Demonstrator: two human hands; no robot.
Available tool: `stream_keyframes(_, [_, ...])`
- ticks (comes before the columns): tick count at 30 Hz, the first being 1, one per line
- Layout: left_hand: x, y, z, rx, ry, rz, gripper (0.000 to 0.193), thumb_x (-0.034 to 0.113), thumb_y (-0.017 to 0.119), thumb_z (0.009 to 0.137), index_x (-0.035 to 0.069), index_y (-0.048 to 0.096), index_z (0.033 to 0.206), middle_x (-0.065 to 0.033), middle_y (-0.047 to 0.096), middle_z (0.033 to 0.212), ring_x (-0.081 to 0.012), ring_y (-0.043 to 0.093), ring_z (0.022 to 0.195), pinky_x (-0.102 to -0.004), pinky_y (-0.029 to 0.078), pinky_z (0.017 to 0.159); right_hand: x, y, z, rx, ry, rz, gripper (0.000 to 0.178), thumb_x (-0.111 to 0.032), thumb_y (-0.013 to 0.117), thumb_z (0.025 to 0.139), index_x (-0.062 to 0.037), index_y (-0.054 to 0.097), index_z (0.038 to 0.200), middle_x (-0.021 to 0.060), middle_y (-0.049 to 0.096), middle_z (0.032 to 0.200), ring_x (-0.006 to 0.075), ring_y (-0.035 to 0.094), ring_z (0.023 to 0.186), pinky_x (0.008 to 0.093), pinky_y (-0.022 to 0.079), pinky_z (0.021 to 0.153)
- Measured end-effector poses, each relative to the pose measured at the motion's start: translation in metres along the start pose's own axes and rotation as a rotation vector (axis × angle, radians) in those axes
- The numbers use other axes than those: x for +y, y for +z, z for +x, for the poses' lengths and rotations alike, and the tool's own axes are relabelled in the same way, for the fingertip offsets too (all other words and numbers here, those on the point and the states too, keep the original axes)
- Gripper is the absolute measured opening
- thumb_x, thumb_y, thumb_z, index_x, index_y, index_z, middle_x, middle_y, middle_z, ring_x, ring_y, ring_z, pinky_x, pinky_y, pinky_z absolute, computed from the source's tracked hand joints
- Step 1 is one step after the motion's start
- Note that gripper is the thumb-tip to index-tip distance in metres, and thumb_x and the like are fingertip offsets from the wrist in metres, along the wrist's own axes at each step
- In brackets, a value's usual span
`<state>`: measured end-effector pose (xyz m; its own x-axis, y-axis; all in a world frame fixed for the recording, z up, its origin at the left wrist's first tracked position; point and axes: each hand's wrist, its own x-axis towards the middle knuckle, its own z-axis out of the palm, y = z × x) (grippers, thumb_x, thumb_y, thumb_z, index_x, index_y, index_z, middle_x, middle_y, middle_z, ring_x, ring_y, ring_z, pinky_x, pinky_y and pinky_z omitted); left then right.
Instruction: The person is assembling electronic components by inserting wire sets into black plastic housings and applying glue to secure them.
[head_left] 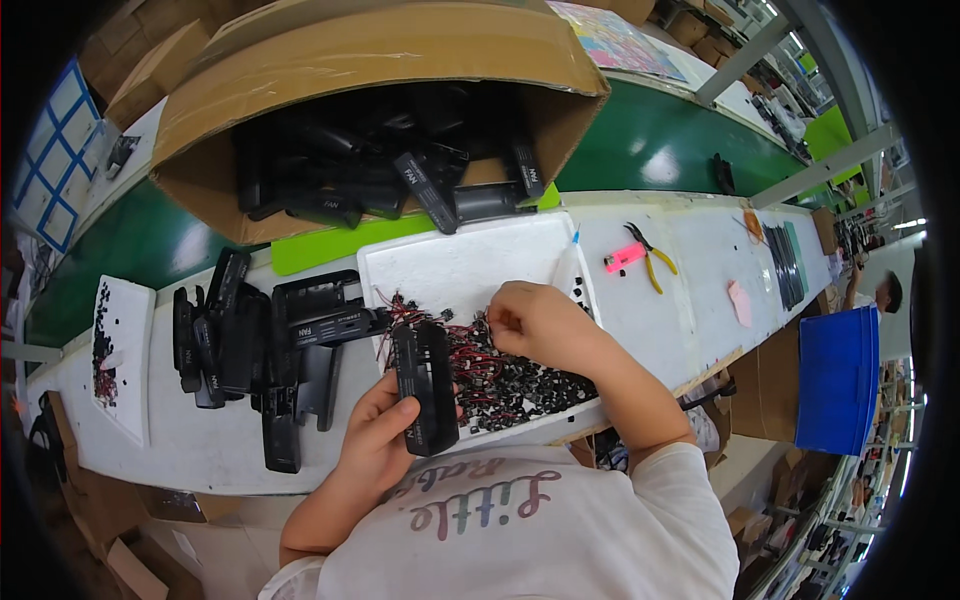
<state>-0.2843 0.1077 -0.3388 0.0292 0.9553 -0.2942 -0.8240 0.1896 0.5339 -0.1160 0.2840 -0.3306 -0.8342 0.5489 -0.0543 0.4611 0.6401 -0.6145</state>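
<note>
My left hand [372, 435] is closed around a black plastic housing [432, 390], long and hollow, tilted upright above the near edge of the tray. Over the white foam tray [460, 250] is my right hand [545, 322], its fingers curled into a pinch; what lies between them, if anything, is hidden. Below and beside that hand, the tray holds a tangle of red and black wires [477, 362] and a heap of small black parts [535, 388]. To the left of the tray, more black housings [245, 345] lie piled on the table.
A cardboard box [380, 60] full of black housings opens toward me behind the tray. Yellow-handled pliers [655, 262] and a pink lighter [624, 258] lie to the right. Another white tray [130, 390] is at far left. A blue bin [838, 380] stands right of the table.
</note>
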Motion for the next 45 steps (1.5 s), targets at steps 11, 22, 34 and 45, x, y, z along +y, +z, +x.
stream_keyframes(11, [-0.002,0.007,0.009,-0.173,-0.164,-0.191,0.049,0.017,0.055,0.087,-0.002,0.036,0.128,-0.0187,0.051,0.121,-0.0264,0.052,0.110,-0.0370,0.042,0.095,-0.016,0.011,-0.019,0.074,-0.432,0.668,0.015,0.004,0.063,0.073,-0.0035,0.059,0.085,0.0080,0.052,0.089,0.0144,0.054,0.080,0.0257,0.045,0.065])
stream_keyframes(22, [-0.007,0.020,0.008,-0.083,0.060,0.120,0.066,0.018,0.065,0.080,-0.004,0.030,0.131,-0.0181,0.045,0.128,-0.0281,0.046,0.118,-0.0368,0.041,0.097,-0.029,0.010,-0.030,0.105,-0.002,0.777,0.015,0.004,0.066,0.075,-0.0013,0.061,0.088,0.0089,0.056,0.089,0.0136,0.057,0.070,0.0231,0.045,0.061])
stream_keyframes(34, [-0.005,0.004,0.008,-0.183,-0.189,-0.182,0.047,0.019,0.058,0.086,0.000,0.041,0.126,-0.0146,0.051,0.121,-0.0275,0.052,0.110,-0.0383,0.043,0.095,-0.057,-0.003,-0.024,0.382,-0.268,0.242,0.021,0.004,0.069,0.068,-0.0064,0.062,0.084,0.0060,0.061,0.077,0.0192,0.056,0.069,0.0283,0.046,0.056])
stream_keyframes(45, [-0.010,0.001,0.008,-0.222,-0.189,-0.151,0.046,0.018,0.055,0.088,0.003,0.038,0.128,-0.0131,0.053,0.117,-0.0269,0.054,0.107,-0.0382,0.044,0.093,-0.063,0.002,-0.015,0.450,-0.342,0.150,0.027,0.003,0.071,0.062,-0.0064,0.059,0.084,0.0045,0.056,0.073,0.0211,0.053,0.070,0.0295,0.044,0.054])
